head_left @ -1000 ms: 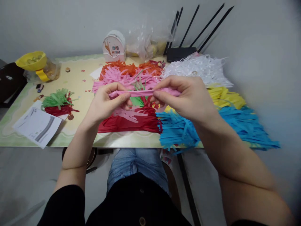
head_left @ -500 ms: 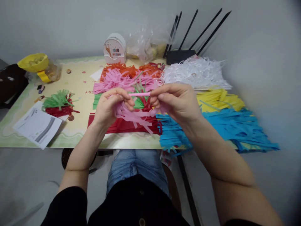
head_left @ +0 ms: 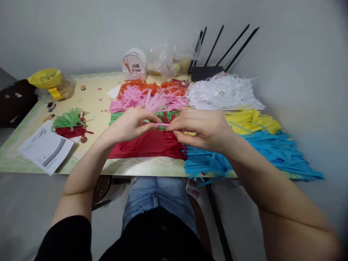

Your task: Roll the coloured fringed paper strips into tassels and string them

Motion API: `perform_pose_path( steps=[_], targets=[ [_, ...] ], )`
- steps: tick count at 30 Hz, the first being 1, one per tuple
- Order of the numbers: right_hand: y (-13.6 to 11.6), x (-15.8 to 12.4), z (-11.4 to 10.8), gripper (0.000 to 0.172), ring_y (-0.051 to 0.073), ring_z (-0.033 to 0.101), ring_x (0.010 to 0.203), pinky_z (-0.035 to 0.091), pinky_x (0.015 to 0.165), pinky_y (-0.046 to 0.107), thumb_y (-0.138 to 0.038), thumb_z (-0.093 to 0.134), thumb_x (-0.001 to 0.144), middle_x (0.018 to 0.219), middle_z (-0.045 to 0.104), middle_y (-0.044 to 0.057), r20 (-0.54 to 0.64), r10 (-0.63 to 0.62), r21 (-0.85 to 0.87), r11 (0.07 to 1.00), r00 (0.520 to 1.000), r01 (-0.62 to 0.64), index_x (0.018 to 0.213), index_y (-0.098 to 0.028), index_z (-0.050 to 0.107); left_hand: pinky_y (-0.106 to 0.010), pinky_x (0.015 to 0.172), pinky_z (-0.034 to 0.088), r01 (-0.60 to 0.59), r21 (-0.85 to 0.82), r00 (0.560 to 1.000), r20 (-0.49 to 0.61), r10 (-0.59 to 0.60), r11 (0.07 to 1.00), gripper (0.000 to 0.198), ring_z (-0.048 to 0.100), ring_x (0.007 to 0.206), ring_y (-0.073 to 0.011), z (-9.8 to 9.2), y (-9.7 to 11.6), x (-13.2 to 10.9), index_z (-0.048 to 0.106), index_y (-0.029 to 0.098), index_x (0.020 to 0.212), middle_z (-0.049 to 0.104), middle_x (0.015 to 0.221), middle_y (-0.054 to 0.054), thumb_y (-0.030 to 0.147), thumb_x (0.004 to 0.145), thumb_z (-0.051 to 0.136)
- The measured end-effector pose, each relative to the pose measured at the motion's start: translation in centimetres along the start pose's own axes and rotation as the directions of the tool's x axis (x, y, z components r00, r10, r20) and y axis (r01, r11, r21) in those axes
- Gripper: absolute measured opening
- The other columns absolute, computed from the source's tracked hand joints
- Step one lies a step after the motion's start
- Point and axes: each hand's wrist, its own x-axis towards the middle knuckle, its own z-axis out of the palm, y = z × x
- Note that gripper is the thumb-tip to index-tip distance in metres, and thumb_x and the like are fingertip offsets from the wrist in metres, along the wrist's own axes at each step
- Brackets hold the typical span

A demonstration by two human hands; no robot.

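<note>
A: Well, containers?
B: Yellow plastic bowl point(head_left: 44, 77) held small pale bits.
A: Hands?
B: Left hand point(head_left: 129, 124) and right hand point(head_left: 202, 127) both pinched the thin rolled pink paper strip point(head_left: 163, 124) above the red fringed paper sheet point(head_left: 148, 144).

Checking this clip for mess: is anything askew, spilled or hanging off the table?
Yes. The blue fringe pile droops over the table's front edge by the right hand. Both hands pinch a pink strip; left hand. Nothing looks spilled.
</note>
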Motion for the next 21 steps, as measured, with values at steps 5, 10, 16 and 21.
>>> perform_pose_path(
  steps=[5, 10, 16, 21],
  targets=[
    [0.5, 0.2, -0.4, 0.028, 0.021, 0.074, 0.099, 0.059, 0.09, 0.037, -0.038, 0.073, 0.088, 0.11, 0.081, 0.004, 0.003, 0.116, 0.106, 0.988, 0.993, -0.115, 0.114, -0.028, 0.079, -0.052, 0.116, 0.045, -0.061, 0.289, 0.973, -0.196, 0.121, 0.955, 0.014, 0.07, 0.093, -0.0213, 1.1, -1.9, 0.1, 0.077, 0.026, 0.088, 0.076, 0.081, -0.002, 0.031, 0.096, 0.066],
    [1.7, 2.5, 0.5, 0.045, 0.017, 0.071, 0.082, 0.057, 0.078, 0.031, -0.064, 0.074, 0.087, 0.09, 0.08, 0.007, 0.115, 0.304, 0.49, 0.811, 0.946, -0.32, 0.093, -0.019, 0.081, -0.056, 0.132, 0.028, -0.094, 0.221, 0.91, -0.377, 0.174, 0.971, 0.007, 0.069, 0.1, -0.0199, 1.8, -2.7, 0.3, 0.075, 0.035, 0.098, 0.074, 0.09, 0.002, 0.04, 0.093, 0.073],
    [1.6, 3.1, 2.3, 0.047, 0.011, 0.061, 0.06, 0.048, 0.062, 0.025, -0.059, 0.092, 0.067, 0.063, 0.071, 0.0, 0.183, 0.404, 0.744, 0.539, 0.896, -0.395, 0.076, -0.018, 0.072, -0.066, 0.126, 0.029, -0.065, 0.157, 0.853, -0.504, 0.137, 0.985, 0.019, 0.069, 0.106, -0.0277, 1.9, -3.3, -0.1, 0.076, 0.031, 0.094, 0.074, 0.088, -0.003, 0.048, 0.086, 0.081],
    [0.7, 3.1, 3.1, 0.044, 0.011, 0.063, 0.058, 0.053, 0.065, 0.026, -0.054, 0.095, 0.067, 0.062, 0.07, -0.002, 0.105, 0.398, 0.794, 0.519, 0.911, -0.318, 0.078, -0.018, 0.072, -0.065, 0.12, 0.033, -0.018, 0.238, 0.784, -0.6, 0.161, 0.971, 0.023, 0.068, 0.108, -0.0303, 3.3, -3.6, -0.1, 0.077, 0.03, 0.09, 0.077, 0.086, -0.004, 0.053, 0.09, 0.075]
  ],
)
